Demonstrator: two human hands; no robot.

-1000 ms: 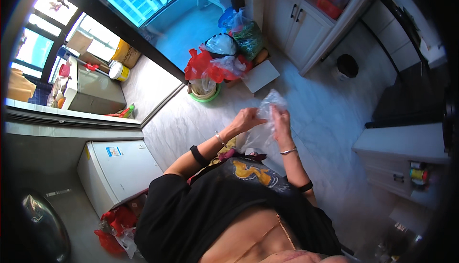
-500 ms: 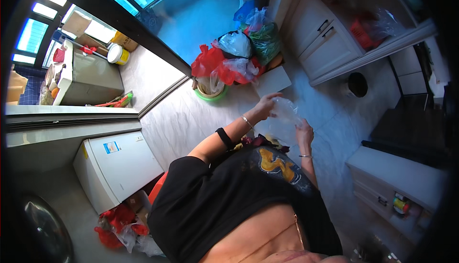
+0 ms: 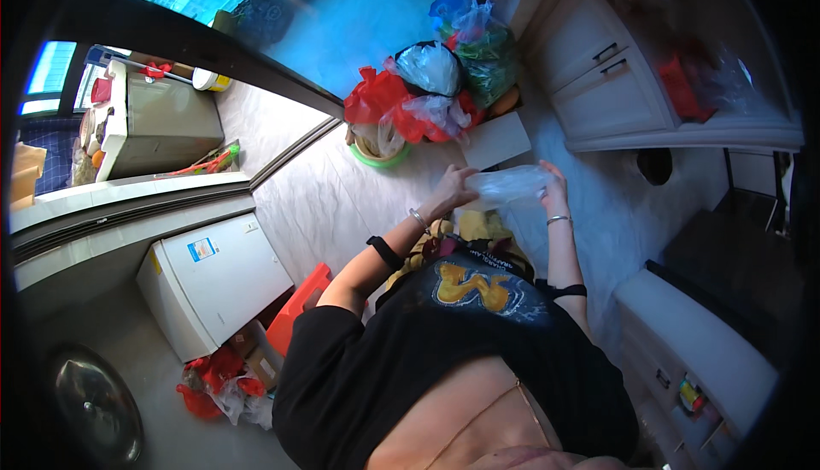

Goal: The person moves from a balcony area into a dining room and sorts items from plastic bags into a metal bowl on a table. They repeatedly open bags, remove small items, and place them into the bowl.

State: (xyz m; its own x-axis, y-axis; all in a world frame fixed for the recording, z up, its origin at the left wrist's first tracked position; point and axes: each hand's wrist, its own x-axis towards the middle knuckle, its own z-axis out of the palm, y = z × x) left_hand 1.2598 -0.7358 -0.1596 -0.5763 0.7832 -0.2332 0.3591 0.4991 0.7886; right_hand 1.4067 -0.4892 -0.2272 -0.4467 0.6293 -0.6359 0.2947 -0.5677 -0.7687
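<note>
A clear plastic bag is stretched out between my two hands, above the floor in front of me. My left hand grips its left end with the fingers closed. At the other end my right hand is closed round the bag's edge. Just beyond the bag lies a flat white box or board on the floor. Behind it is a heap of filled bags: a red plastic bag, a clear bag and a green-tinted bag. Left of these stands a green-rimmed basin.
White cabinets line the far right, with a dark bin below them. To the left stands a small white fridge, near a red plastic stool. A low white cabinet is at my right. A round metal lid lies lower left.
The bag has gone from hanging crumpled and slanted to stretched nearly level. My right hand has risen, and my left has shifted a little left. The whole view has tilted.
</note>
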